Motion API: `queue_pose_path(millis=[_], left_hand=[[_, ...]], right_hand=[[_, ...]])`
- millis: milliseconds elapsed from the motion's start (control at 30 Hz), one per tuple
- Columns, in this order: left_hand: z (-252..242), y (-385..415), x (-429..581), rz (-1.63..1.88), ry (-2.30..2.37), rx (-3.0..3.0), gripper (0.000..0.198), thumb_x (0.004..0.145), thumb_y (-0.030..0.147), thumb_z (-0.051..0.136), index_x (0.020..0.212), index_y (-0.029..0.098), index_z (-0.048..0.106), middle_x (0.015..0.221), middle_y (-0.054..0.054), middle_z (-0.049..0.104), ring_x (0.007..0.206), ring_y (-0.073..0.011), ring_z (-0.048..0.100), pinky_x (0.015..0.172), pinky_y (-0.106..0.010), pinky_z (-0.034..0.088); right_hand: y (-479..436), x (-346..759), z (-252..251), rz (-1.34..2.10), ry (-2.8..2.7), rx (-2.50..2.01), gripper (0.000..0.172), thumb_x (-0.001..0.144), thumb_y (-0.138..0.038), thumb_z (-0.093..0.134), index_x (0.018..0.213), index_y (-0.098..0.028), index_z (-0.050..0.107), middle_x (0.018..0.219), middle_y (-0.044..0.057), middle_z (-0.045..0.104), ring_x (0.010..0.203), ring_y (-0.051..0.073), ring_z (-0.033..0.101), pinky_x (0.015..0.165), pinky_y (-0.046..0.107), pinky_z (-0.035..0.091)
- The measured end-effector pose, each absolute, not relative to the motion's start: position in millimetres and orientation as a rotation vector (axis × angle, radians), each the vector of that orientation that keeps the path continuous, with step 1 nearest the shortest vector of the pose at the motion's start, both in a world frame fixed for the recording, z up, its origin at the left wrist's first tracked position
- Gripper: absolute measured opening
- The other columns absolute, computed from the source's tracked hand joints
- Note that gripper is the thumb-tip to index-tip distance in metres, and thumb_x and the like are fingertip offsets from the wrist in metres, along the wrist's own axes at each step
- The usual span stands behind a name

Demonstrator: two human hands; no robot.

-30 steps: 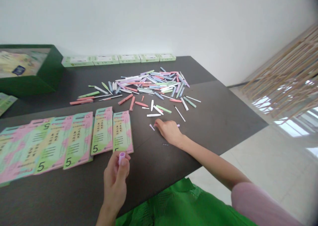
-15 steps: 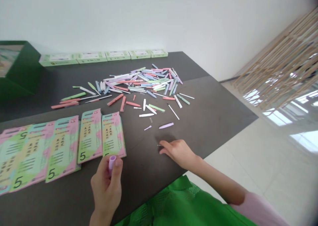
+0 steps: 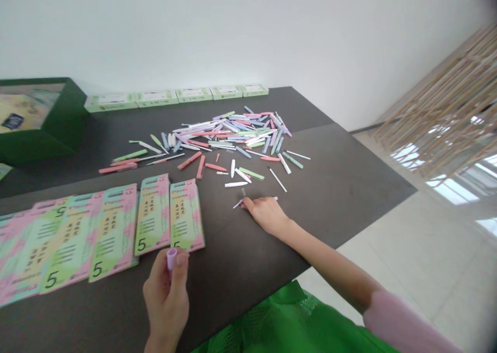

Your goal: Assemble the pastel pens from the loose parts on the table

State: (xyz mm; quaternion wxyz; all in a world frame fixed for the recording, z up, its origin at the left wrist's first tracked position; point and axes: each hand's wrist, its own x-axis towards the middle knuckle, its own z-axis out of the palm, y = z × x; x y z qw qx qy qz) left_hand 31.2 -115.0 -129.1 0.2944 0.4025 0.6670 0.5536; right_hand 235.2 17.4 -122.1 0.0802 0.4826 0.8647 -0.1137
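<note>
**Left hand [image 3: 166, 301] pinching lilac tube [image 3: 171, 258], right hand [image 3: 266, 214] down on lilac sliver [image 3: 236, 204]**

Risks first. The lilac tube is sitting only between thumb and fingertips, so a slack pinch could drop it onto the printed cards [image 3: 153, 214] just ahead of the hand. The right hand is working right below the scattered pastel plastic sticks [image 3: 233, 135]. A sideways wrist sweep could knock the small grey piece [image 3: 243, 191] just above its fingertips, or send round sticks rolling across the dark table [image 3: 330, 187]. Any stray part rolling toward the front edge could end up by the green mesh bag [image 3: 295, 317].

Positions: the left hand is closing around the tube, which is poking up out of the fingers, near the lower right corner of the cards. The right hand is lying palm-down with fingers lightly curled, arm reaching in from the pink sleeve [image 3: 399, 317]. The sliver is showing at the left of those fingertips, and more lilac is sticking out past the far side of the hand. Cannot tell whether that is one piece or two, or whether the fingers are gripping it.
</note>
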Motion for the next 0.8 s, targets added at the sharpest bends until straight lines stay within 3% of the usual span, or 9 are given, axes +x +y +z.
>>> queue_pose_path(millis=[400, 600, 800], left_hand=[[-124, -116, 36, 1.450, 1.834, 1.154, 0.041, 0.086, 0.055, 0.055, 0.065, 0.021, 0.048, 0.050, 0.007, 0.033, 0.044, -0.0097, 0.029, 0.041, -0.023, 0.024], [-117, -120, 42, 1.423, 1.939, 1.221, 0.034, 0.085, 0.053, 0.056, 0.075, 0.020, 0.057, 0.050, 0.006, 0.043, 0.044, -0.0103, 0.036, 0.046, -0.023, 0.028], [-112, -120, 54, 1.417, 1.949, 1.264, 0.030, 0.090, 0.048, 0.048, 0.082, 0.021, 0.060, 0.048, 0.008, 0.039, 0.041, -0.0108, 0.036, 0.046, -0.024, 0.027]], right_hand=[[47, 241, -92, -0.253, 2.516, 1.757, 0.036, 0.095, -0.039, 0.054, 0.122, -0.015, 0.057, 0.112, 0.008, 0.063, 0.097, 0.019, 0.063, 0.084, 0.040, 0.055], [60, 225, -93, -0.357, 2.493, 1.670, 0.034, 0.094, -0.039, 0.056, 0.118, -0.014, 0.059, 0.114, 0.008, 0.062, 0.100, 0.019, 0.063, 0.086, 0.040, 0.054], [55, 223, -105, -0.462, 2.488, 1.656, 0.034, 0.094, -0.037, 0.057, 0.119, -0.015, 0.058, 0.118, 0.009, 0.061, 0.103, 0.020, 0.062, 0.088, 0.042, 0.053]])
